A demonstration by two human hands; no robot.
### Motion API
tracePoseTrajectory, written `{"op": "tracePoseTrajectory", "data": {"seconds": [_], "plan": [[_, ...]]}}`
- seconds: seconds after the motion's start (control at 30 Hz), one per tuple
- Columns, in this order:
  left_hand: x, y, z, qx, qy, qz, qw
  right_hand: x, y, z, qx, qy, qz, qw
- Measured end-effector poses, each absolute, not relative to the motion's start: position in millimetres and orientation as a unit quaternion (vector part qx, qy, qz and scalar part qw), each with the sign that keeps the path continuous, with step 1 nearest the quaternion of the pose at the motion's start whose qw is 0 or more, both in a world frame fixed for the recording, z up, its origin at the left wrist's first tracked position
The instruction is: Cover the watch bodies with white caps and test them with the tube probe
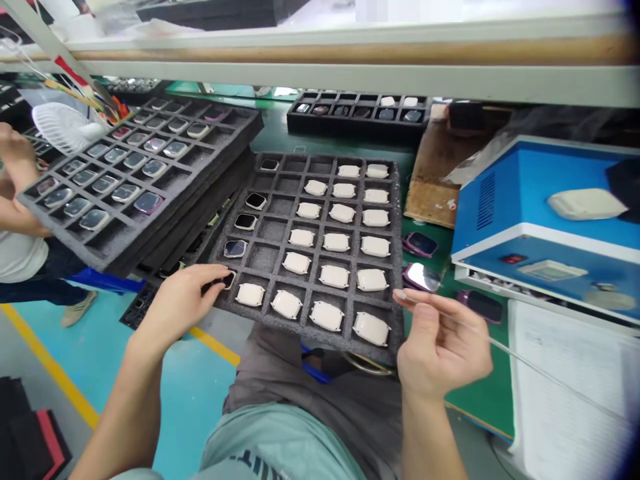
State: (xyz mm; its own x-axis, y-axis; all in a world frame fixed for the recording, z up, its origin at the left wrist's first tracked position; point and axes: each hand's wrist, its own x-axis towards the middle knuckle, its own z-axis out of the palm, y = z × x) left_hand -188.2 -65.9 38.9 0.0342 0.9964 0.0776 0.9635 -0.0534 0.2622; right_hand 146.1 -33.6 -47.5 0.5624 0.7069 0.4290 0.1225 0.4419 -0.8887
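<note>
A grey foam tray (267, 257) with square compartments lies before me. In its near-left corner my left hand (187, 297) pinches a smartwatch (229, 280) with a dark face and light frame, partly hidden by the fingers. Further up that column sit several more dark-faced watches (235, 249). Several cream-white watch bodies (327, 315) fill compartments in the middle and right columns. At the tray's right edge my right hand (445, 340) holds the end of a thin pale cable (545, 380) between thumb and fingers; the cable trails off to the right.
Stacked foam trays (195, 190) with watches stand at left. A blue-and-white machine box (550, 200) sits at right, a white watch body (587, 202) on top. Purple-framed watches (420, 245) and paper sheets (565, 387) lie nearby. A shelf beam (320, 77) crosses above. Another person's arm (20, 167) shows left.
</note>
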Motion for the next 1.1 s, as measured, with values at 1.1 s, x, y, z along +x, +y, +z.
{"op": "tracePoseTrajectory", "data": {"seconds": [1.1], "plan": [[15.7,-6.0,-0.4,0.502,0.503,0.497,0.498,156.1,-18.1,-51.8,-0.422,-0.541,0.174,0.706]]}}
